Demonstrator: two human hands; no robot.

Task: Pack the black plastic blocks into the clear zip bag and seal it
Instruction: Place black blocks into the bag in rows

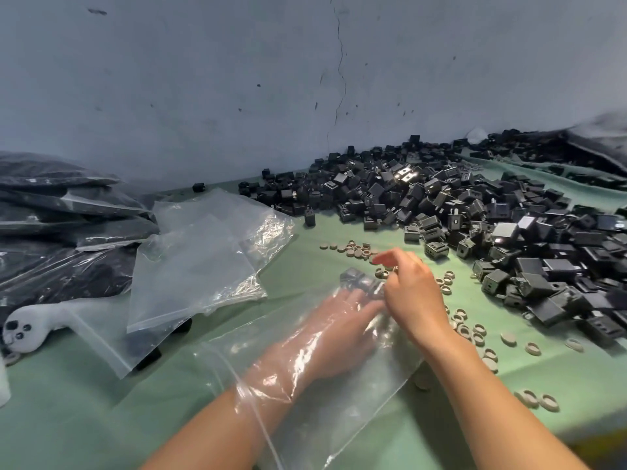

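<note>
Green table (101,418): grip of left hand (342,330) inside zip bag (339,422) veiled, right hand (414,296) likewise unclear.

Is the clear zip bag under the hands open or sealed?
Open: the left hand reaches inside the clear plastic zip bag through its mouth, toward black plastic blocks inside.

Left hand (339,330) lies inside the clear zip bag (356,422); right hand (417,300) seemingly pinches its far end.
</note>
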